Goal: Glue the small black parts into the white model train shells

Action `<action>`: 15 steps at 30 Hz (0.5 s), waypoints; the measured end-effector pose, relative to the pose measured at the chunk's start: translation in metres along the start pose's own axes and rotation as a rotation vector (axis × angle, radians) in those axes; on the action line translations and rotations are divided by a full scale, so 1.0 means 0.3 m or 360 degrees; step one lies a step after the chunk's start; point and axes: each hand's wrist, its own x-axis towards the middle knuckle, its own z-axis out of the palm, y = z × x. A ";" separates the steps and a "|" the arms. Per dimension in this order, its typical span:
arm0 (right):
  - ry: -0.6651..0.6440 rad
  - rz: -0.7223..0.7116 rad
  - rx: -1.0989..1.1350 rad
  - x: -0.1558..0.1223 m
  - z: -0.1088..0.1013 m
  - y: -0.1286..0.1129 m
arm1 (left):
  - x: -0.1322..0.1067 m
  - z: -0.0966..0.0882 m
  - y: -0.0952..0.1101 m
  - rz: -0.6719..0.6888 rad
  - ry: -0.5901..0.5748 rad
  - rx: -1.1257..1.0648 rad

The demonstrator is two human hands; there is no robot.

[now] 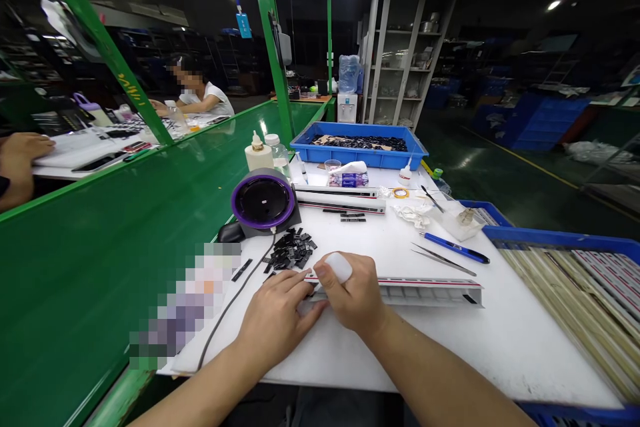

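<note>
"Status on the hands?"

"On my end, the right hand (353, 293) is curled narrow around a white rounded pad (339, 267), pressing it toward the near end of a long white strip (430, 293) with a red line along its edge. I can't tell what the pad is made of."

"And the left?"

"The left hand (275, 317) lies flat and holds nothing, its fingertips (311, 297) on that same end of the strip, just beside the right hand."

"Where's the strip sitting?"

"Flat on the white table (500, 347), directly under both hands, running off to my right. A pile of small black pieces (289, 250) sits just past the left hand. A black cable (235, 297) runs down beside the pile from a round purple-rimmed device (263, 200)."

"Anything else close by?"

"A blue-handled tool (455, 247) and steel tweezers (443, 258) lie to the right of the strip, well clear of it. Farther up the table I see a blue tray (357, 153) of black pieces. Beyond a green panel (100, 280), a co-worker (200, 90) sits with both arms on another bench."
</note>
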 end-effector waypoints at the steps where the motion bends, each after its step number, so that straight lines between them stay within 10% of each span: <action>1: -0.0002 0.0005 -0.0001 0.000 0.000 0.000 | 0.000 0.000 0.000 0.0004 0.0001 0.0003; 15: -0.0003 -0.0019 0.0103 -0.003 0.001 0.004 | -0.005 0.007 -0.008 0.0000 0.0029 -0.0012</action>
